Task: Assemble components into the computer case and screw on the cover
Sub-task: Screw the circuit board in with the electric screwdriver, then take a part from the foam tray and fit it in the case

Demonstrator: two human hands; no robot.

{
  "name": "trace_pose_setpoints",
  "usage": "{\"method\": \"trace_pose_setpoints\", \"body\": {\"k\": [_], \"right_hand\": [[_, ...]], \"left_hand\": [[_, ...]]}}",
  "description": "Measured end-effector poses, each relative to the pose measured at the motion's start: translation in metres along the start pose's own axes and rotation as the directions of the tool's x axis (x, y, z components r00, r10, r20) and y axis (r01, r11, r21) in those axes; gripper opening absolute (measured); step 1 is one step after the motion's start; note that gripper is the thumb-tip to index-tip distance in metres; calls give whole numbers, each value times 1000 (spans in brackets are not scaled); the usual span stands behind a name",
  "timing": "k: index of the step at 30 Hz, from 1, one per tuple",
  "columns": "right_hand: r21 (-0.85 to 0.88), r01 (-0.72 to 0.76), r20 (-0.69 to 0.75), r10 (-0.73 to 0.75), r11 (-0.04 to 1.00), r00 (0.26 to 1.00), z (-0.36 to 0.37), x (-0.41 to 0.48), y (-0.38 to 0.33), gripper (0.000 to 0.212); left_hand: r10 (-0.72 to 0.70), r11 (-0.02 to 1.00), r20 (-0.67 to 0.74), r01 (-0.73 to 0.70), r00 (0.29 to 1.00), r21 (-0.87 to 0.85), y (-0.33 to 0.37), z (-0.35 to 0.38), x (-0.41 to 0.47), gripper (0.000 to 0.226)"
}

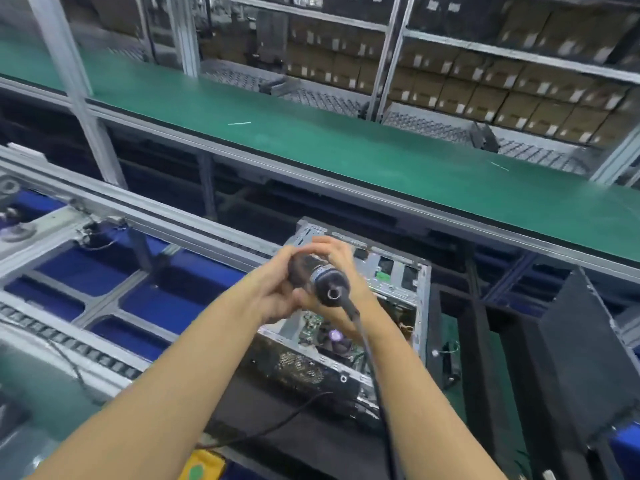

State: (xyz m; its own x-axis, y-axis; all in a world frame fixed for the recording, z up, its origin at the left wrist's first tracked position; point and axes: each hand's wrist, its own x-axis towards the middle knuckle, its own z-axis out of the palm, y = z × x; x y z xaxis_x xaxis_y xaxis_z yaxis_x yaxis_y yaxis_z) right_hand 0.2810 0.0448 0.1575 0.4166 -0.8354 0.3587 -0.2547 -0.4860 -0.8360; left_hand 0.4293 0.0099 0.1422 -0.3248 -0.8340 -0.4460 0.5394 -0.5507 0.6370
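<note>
Two hands are gripping one electric screwdriver [313,275], holding it in the air just above the open computer case [405,282].

- Left hand [273,296] is wrapping the dark barrel from the near left side, with its fingers curling under the tool and its thumb lying over the top.
- Right hand [346,268] is cupping the far side, its fingers bending over the front end. Blur is hiding the exact fingertip contact.
- The tool's butt end is facing the camera. A black cable [369,344] is hanging from that end and running down beside the right forearm. The bit end is sitting out of sight behind the hands.

The case is lying on a dark work surface [294,441] directly below the hands, with its open side facing up. A green circuit board [311,327] and a round fan [335,338] are showing inside, and the bare metal frame is standing around them.

A dark flat panel [581,344] is leaning tilted to the right of the case, apart from it. Whether it is the cover cannot be told.

Beyond the case a green conveyor belt [311,140] is crossing the view. Behind it, shelves are carrying rows of cardboard boxes [485,98]. At the left, blue trays [156,306] are sitting under an aluminium frame [145,209].
</note>
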Motion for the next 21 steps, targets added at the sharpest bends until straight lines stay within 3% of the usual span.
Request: {"method": "trace_pose_setpoints", "body": {"k": [2,4,6,9,10,14,17,21], "right_hand": [[169,-131,187,99,977,977,22,2,-2,55],[484,-258,205,178,836,962,54,5,-6,55],[615,-362,228,281,701,932,91,10,-11,40],[542,-544,354,412,641,839,148,15,-20,7],[530,-603,426,428,596,797,167,16,-23,8],[441,-744,658,383,503,649,242,13,-34,42],[377,-764,718,357,523,598,293,10,-36,48],[251,-795,753,405,552,518,351,4,-27,50]], "left_hand": [[-36,990,2,35,999,134,19,-29,-20,44],[-49,963,-66,65,997,260,35,-60,-41,49],[14,960,-122,21,992,279,43,-94,-61,42],[-42,966,-137,75,990,246,52,-139,-97,40],[-64,960,-158,103,985,259,55,-155,-107,40],[36,967,-324,48,945,250,52,-216,-151,39],[164,971,-441,-66,883,228,40,-258,-178,31],[334,908,-574,-91,747,409,19,-307,-196,18]]}}
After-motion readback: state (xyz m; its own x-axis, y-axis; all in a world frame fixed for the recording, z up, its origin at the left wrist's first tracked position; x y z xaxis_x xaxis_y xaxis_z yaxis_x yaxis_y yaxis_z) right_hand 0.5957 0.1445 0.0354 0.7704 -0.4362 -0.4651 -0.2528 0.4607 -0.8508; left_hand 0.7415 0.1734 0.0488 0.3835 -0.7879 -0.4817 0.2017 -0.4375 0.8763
